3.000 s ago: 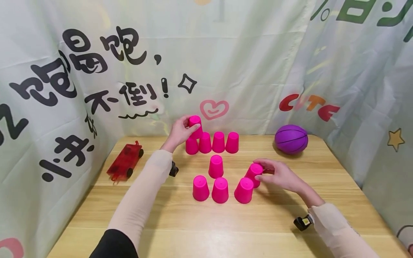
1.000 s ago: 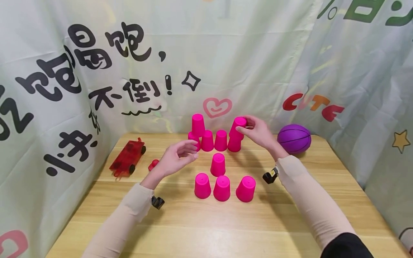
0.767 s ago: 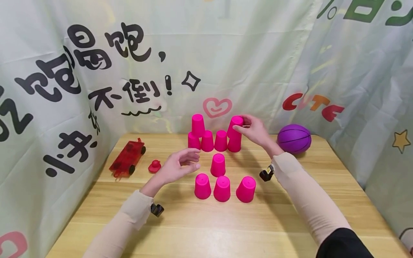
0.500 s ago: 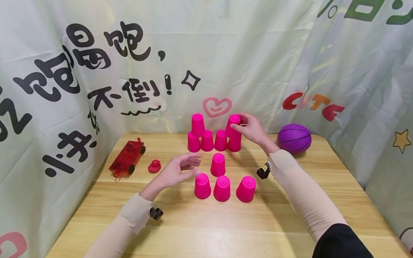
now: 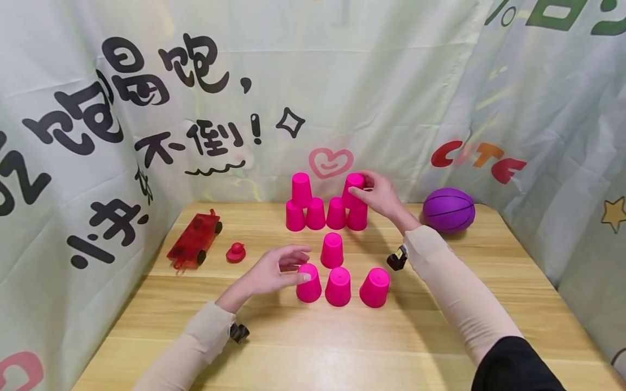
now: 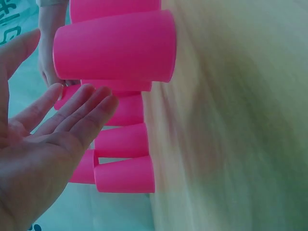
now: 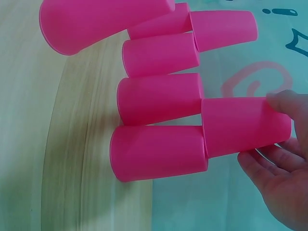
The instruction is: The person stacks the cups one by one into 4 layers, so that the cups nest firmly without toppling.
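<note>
My right hand pinches an upside-down pink cup between thumb and fingers. That cup's rim sits across the tops of the two right-hand cups of the back row, plain in the right wrist view. A second raised cup straddles the two left-hand ones. My left hand, fingers loosely spread, is at the front left cup; its thumb overlaps the cup's top in the head view. In the left wrist view the fingertips stand apart from the nearest cup. Two more cups share the front row, the rightmost set apart.
A single cup stands between the rows. On the left lie a red toy cart and a small red object. A purple ball sits at the back right of the wooden table. Printed cloth hangs behind.
My left hand released the left raised cup and came forward to the front left cup. My right hand carried a cup from the right front to the back row and shifted it left into place.
</note>
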The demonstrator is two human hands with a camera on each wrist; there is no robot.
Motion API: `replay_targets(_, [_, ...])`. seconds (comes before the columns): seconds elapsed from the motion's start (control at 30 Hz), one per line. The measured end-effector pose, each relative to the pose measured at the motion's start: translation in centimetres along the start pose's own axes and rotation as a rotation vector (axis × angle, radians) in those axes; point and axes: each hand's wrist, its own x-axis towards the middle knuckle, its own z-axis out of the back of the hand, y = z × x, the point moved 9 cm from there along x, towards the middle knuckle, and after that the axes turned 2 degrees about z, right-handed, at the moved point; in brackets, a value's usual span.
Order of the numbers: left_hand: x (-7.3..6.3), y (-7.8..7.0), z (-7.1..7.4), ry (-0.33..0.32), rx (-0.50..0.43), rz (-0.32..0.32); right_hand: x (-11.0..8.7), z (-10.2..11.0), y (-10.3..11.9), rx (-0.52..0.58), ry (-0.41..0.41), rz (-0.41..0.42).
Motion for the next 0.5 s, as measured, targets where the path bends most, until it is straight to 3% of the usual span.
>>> replay_targets(0.5, [-0.5, 1.0, -1.3, 0.022, -0.028, 0.053, 0.2, 0.0, -0.3, -0.007, 0.006, 0.003])
